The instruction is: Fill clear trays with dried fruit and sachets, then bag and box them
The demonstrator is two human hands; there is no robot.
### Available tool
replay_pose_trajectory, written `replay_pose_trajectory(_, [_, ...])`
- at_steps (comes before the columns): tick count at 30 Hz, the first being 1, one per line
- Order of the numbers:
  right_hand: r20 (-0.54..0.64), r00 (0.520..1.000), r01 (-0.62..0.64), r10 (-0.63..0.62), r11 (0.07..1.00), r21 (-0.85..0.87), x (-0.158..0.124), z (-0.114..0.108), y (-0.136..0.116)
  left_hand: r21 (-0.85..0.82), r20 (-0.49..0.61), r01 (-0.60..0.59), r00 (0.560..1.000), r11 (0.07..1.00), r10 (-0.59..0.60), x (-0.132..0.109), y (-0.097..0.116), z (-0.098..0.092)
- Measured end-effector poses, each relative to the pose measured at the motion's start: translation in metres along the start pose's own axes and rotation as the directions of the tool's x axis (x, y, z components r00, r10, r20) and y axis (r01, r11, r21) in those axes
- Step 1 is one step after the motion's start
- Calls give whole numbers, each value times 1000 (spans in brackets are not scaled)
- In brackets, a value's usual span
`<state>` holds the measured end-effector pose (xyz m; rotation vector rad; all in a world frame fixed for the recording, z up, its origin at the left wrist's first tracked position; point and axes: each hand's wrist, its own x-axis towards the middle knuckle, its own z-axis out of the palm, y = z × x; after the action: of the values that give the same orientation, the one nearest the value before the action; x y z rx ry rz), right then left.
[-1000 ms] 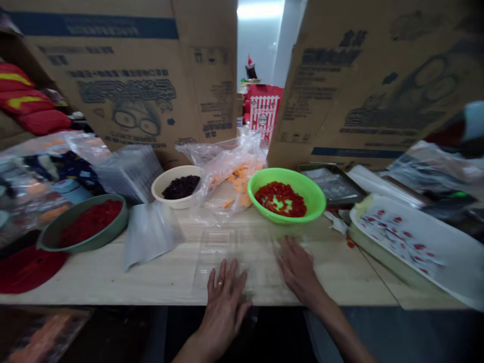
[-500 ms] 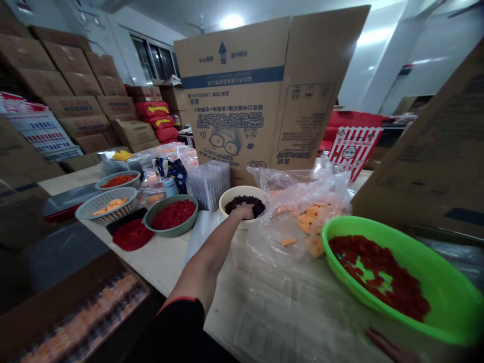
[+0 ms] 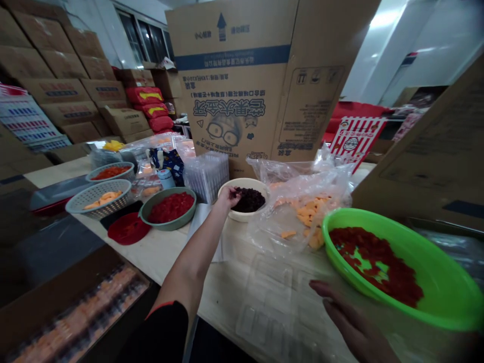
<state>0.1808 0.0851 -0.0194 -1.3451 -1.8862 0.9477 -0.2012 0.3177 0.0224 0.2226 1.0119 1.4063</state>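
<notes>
Left hand (image 3: 228, 197) bunched at dark dried fruit (image 3: 248, 200) in a cream bowl (image 3: 242, 216), any pinch unclear; right hand (image 3: 350, 320) spread over a clear plastic tray (image 3: 270, 302), just beside a green bowl (image 3: 357, 272).

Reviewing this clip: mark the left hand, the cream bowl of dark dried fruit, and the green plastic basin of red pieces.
Left hand (image 3: 228, 198): head view, on the back of the hand.
Cream bowl of dark dried fruit (image 3: 247, 217): head view, on the front wall.
Green plastic basin of red pieces (image 3: 401, 242): head view, on the bare inner wall.

Pale wooden table (image 3: 162, 257): green basin (image 3: 416, 241), cream bowl (image 3: 245, 214), plastic bag (image 3: 302, 224), clear tray (image 3: 272, 302).
</notes>
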Motion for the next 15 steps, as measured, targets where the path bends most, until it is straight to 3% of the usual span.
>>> replay_pose_trajectory(2, [32,996,-82,79,988,127,21,12,-22,-24,46,51,998,998,-50,-19,4,1])
replay_pose_trajectory(4, [59,992,-121,109,960,254,44,25,-43,6,96,116,989,993,-116,-40,-6,7])
replay_pose_trajectory(7, [19,997,-73,72,900,429,79,35,-65,56,161,230,958,972,-236,-74,-46,22])
replay_pose_trajectory(9, [-4,998,-49,57,888,456,96,33,-70,139,231,267,927,954,-294,-99,-81,30])
replay_pose_trajectory(12, [6,999,-48,50,919,390,103,23,-68,307,353,184,889,934,-291,-137,-124,35])
replay_pose_trajectory(15, [27,999,-53,46,934,354,90,16,-55,427,382,70,889,902,-250,-163,-151,32])
